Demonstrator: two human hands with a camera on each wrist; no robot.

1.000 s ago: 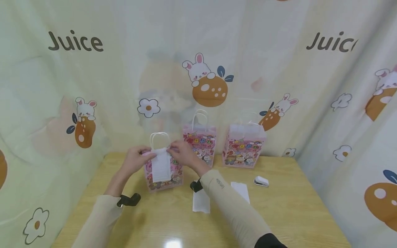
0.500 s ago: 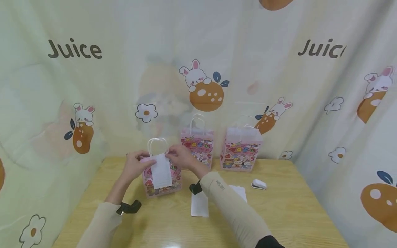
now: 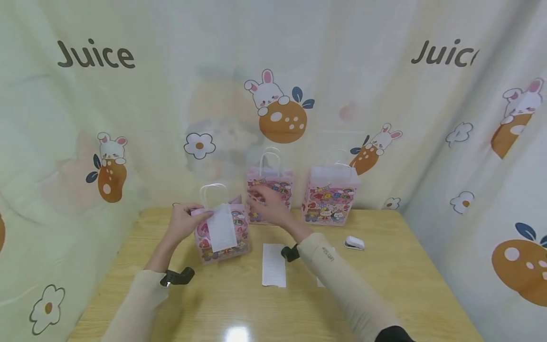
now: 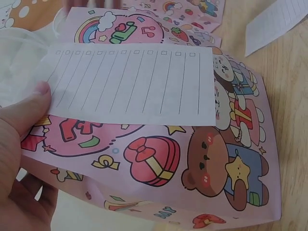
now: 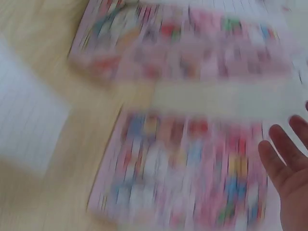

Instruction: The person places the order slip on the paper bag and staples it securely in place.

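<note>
White ruled slip [image 3: 222, 230] flat against the front of a pink cartoon-printed gift bag [image 3: 242, 237], toward the left side of a wooden counter [image 3: 406, 280]. Top end of the slip at the bag's upper edge, the rest hanging partway down the front; ruled lines and a row of small boxes visible in the left wrist view.

Left hand [image 3: 184, 222] at the bag's upper left corner, thumb over the slip, other fingers partly hidden behind the bag's wall: paper and bag pinched together. Left forearm, beige-sleeved, angled up from the lower left.

Right hand [image 3: 273, 207] raised, apart from the slip, fingers loosely spread and empty; in the head view, overlapping the middle bag [image 3: 284, 186], contact unclear. Right forearm slanting in from the lower right, above the counter.

Three matching bags in all, each upright, with white handles [image 3: 215, 185] on the nearest; contents hidden from sight. Right bag [image 3: 329, 202] at the back of the counter, beside the middle one, both near a rabbit-and-fruit curtain [image 3: 342, 95] lettered "Juice".

Second slip [image 3: 273, 266] flat in front of the middle bag; third slip [image 3: 320, 283] mostly covered by the right sleeve. White stapler [image 3: 354, 243] in front of the right bag.
</note>
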